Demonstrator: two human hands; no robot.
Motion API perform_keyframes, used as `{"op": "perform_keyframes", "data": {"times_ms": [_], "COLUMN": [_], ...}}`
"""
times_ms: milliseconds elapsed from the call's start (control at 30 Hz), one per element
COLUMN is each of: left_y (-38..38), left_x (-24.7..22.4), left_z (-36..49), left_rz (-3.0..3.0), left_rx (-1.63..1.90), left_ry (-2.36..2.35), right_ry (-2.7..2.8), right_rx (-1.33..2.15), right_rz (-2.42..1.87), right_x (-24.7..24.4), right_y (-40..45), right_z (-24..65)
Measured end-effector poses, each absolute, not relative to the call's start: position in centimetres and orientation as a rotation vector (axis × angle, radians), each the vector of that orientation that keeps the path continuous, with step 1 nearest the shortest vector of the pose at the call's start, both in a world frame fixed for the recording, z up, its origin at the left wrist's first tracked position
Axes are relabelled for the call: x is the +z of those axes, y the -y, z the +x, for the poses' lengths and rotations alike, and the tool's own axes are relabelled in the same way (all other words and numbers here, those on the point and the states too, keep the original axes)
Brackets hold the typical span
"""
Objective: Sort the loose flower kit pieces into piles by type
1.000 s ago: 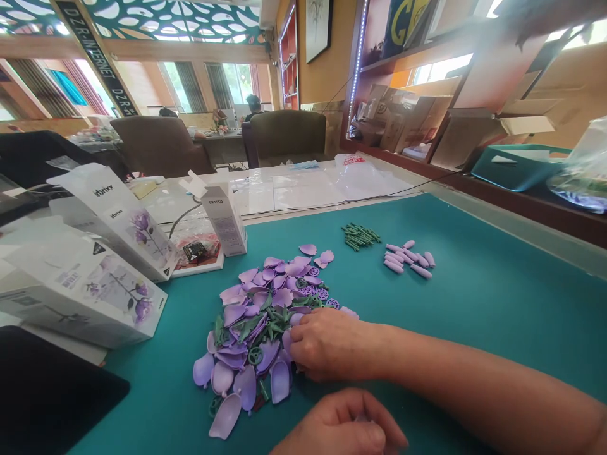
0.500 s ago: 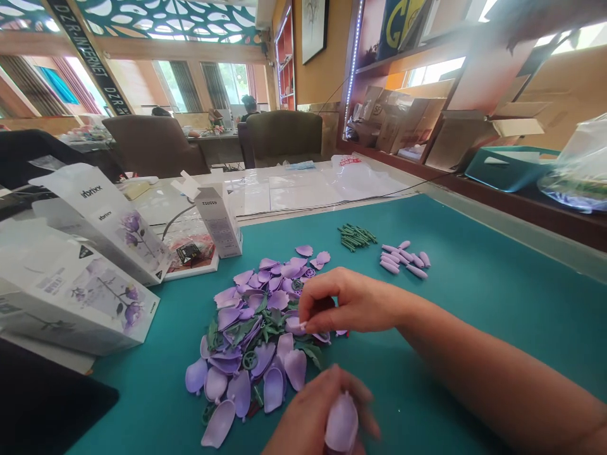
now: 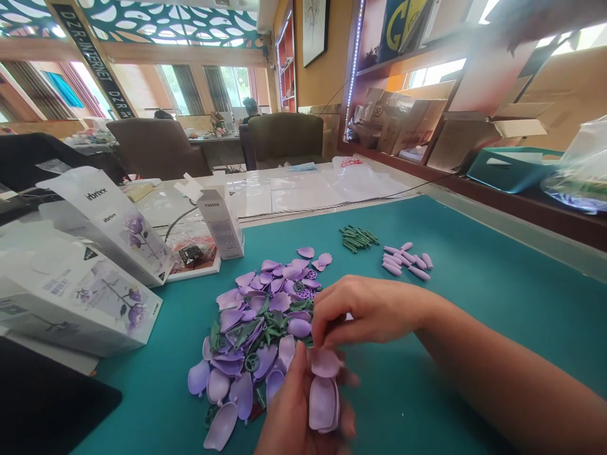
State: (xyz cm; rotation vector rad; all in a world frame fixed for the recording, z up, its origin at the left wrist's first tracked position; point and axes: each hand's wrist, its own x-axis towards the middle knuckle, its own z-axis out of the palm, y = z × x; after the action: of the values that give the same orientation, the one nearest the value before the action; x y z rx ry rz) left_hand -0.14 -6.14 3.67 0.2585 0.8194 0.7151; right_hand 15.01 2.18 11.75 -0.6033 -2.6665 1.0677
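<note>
Low in the view, my left hand is closed around a small stack of light purple plastic petals. Just above that stack, my right hand pinches another purple petal by its upper end, close against the stack's top. To the left of both hands lies a heap of loose purple petals. Green leaf pieces and small round green pieces are mixed into it.
Green stem pieces and purple tapered pieces form two groups on the green mat. White flower boxes and an upright box stand left. A teal basket sits far right. A person is in the background.
My right hand has come away from the heap, right and down, with a petal. My left hand has turned and risen to meet it, showing the petal stack.
</note>
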Motion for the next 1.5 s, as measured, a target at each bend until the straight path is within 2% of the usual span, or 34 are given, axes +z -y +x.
{"op": "perform_keyframes", "data": {"times_ms": [200,367,533,800,933,1200,1500], "left_y": [6.3,6.2,6.6,6.9,6.9,7.4,6.6], "left_x": [3.3,3.8,2.9,1.7,1.2,-0.6,1.7], "left_z": [-0.3,0.2,0.1,0.3,0.2,-0.3,-0.1], "left_rz": [0.303,0.326,0.52,0.574,0.549,0.511,0.511], "left_rx": [0.645,0.643,0.522,0.489,0.502,0.496,0.468], "left_ry": [-0.872,-1.001,-0.946,-0.892,-0.894,-0.9,-0.869], "right_ry": [2.817,2.709,2.565,3.054,3.174,3.281,3.151], "right_rx": [1.072,1.084,0.891,0.284,0.103,-0.052,-0.093], "right_rz": [-0.54,-0.618,-0.747,-0.366,-0.238,-0.205,-0.215], "right_x": [11.6,11.6,10.7,8.7,8.6,7.5,6.1], "right_y": [-1.9,-1.9,-2.0,-1.7,-1.9,-2.2,-2.8], "right_z": [14.6,14.5,12.3,3.9,1.2,-1.1,-0.7]}}
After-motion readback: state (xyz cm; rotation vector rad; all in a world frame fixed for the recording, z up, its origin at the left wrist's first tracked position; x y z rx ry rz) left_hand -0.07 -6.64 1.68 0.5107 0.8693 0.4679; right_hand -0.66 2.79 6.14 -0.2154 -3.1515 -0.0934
